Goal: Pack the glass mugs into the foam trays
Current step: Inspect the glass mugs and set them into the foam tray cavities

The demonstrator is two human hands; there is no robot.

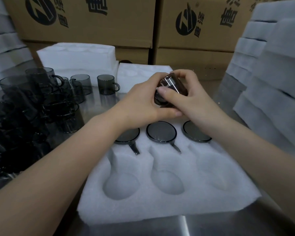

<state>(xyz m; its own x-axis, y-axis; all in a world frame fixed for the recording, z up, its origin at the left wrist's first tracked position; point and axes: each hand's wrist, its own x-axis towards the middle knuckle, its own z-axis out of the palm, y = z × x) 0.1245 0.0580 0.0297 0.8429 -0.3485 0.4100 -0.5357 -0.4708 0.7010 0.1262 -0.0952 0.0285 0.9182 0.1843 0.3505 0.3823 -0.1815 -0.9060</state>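
We've got L hand (143,101) and R hand (191,97) both clamped round one dark mug (170,90), held over the foam tray (160,206) far edge. Far-row pockets hold three mugs (161,132). Loose mugs (107,84) crowd desk (211,225) left; foam stacks (271,82) wall the right.

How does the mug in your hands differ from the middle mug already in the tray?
The held mug is above the foam tray, gripped by the left hand and right hand; the middle mug sits sunk in a pocket, untouched. The held mug is tilted, its side showing; the middle mug shows only its round end and handle. Both are dark smoked glass.
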